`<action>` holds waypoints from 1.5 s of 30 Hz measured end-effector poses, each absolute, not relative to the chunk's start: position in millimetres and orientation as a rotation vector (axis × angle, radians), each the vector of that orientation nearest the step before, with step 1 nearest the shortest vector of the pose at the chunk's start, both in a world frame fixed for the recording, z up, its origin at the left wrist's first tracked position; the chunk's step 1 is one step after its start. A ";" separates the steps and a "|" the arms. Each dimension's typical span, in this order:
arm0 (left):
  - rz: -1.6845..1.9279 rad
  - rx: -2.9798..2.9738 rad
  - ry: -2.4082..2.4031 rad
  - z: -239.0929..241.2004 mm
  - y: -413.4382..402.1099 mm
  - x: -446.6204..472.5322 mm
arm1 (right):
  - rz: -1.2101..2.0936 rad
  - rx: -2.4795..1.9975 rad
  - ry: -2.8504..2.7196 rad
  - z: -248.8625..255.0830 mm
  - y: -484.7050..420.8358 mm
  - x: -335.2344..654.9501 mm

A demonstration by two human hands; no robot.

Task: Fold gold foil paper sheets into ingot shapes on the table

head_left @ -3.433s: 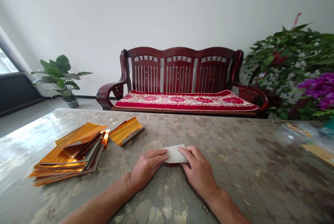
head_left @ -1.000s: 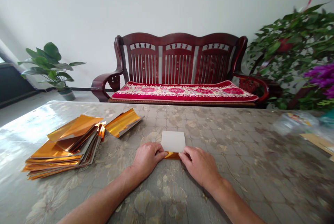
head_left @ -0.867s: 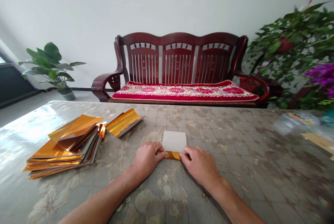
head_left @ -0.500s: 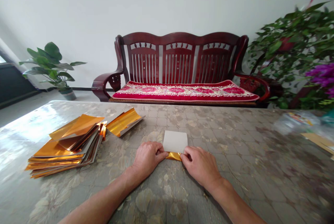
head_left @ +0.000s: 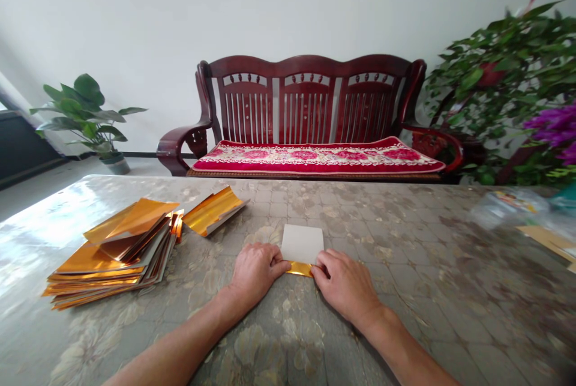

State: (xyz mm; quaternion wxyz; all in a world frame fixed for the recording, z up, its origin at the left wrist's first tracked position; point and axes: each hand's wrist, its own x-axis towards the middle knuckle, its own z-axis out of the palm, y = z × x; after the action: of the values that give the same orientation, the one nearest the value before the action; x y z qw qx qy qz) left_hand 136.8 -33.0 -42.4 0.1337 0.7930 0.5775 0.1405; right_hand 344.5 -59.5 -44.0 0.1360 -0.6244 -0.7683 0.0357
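Observation:
A sheet of gold foil paper (head_left: 302, 242) lies pale side up on the table in front of me. Its near edge is folded over, so a narrow gold strip shows between my hands. My left hand (head_left: 257, 267) pinches the left end of that fold between thumb and curled fingers. At the right end, my right hand (head_left: 342, 281) grips the fold in the same way. The fingertips partly cover both corners of the paper.
To the left are a stack of gold foil sheets (head_left: 103, 260) and a separate folded gold piece (head_left: 215, 211). Clear plastic packaging (head_left: 508, 209) and tan card (head_left: 546, 242) lie on the patterned tabletop (head_left: 396, 326) at right. A wooden bench (head_left: 306, 104) stands beyond.
The folded gold strip looks flatter and more even than before. Both hands keep nearly the same place and grip; the view has shifted slightly.

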 end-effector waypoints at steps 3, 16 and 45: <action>0.409 2.311 1.687 -43.1 -32.6 137.1 | 0.093 -1.804 -2.225 -44.0 -60.1 344.0; 0.427 2.329 1.696 -48.0 -31.0 134.6 | 0.106 -1.714 -2.282 -44.5 -60.6 349.4; 0.517 2.893 1.028 -57.8 -43.8 128.8 | 0.072 -1.131 -2.618 -36.2 -65.8 355.7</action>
State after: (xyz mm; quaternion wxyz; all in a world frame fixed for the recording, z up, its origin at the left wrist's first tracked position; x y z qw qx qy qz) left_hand 128.8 -43.8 -57.8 0.0140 0.9291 0.3302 0.1659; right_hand 355.7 -65.8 -36.2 0.1438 -0.3923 -0.9082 0.0251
